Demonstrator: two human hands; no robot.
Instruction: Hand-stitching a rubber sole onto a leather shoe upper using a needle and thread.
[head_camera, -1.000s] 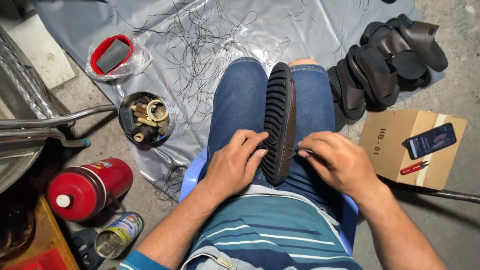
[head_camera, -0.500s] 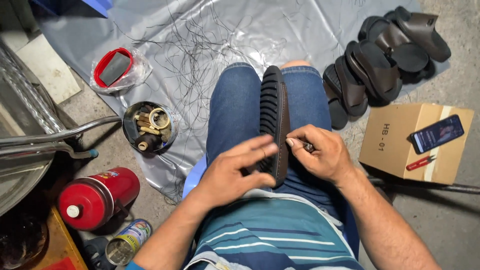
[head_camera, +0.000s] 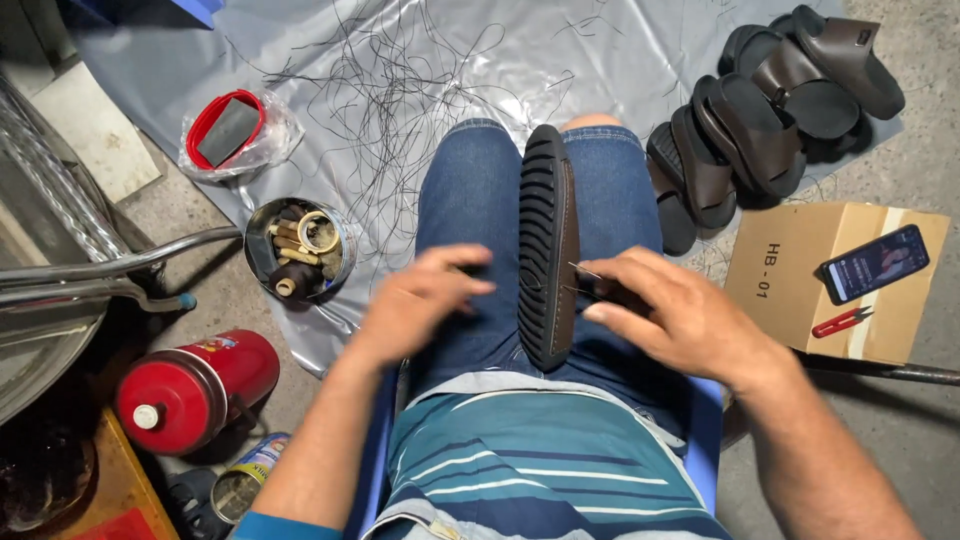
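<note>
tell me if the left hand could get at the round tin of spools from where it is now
Probably yes. The left hand hovers open and empty over the left thigh, and the round tin stands uncovered on the grey sheet just left of that leg, with nothing between them.

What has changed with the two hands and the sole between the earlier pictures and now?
The left hand let go of the dark ribbed sole and moved off to the left, blurred over the thigh. The right hand stayed at the sole's edge, pinching a thin needle. The sole still stands on edge between the knees.
</note>
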